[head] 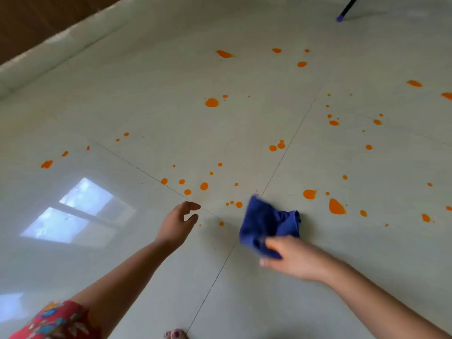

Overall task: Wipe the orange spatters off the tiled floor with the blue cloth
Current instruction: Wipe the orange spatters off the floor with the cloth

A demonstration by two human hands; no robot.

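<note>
A crumpled blue cloth [267, 222] hangs just over the pale tiled floor [151, 106], and my right hand [294, 259] grips its near edge. Several orange spatters [211, 102] dot the tiles ahead, from small drops near the cloth [239, 204] to a large blot [336, 207] to its right. My left hand [178, 222] reaches forward left of the cloth, fingers loosely extended and holding nothing, above a tile joint.
A skirting edge and brown wall [29, 25] run along the far left. A dark pole with a blue tip [342, 14] touches the floor at the far right. A window's reflection [78, 214] shines on the left tile. My toes [175, 334] show at the bottom edge.
</note>
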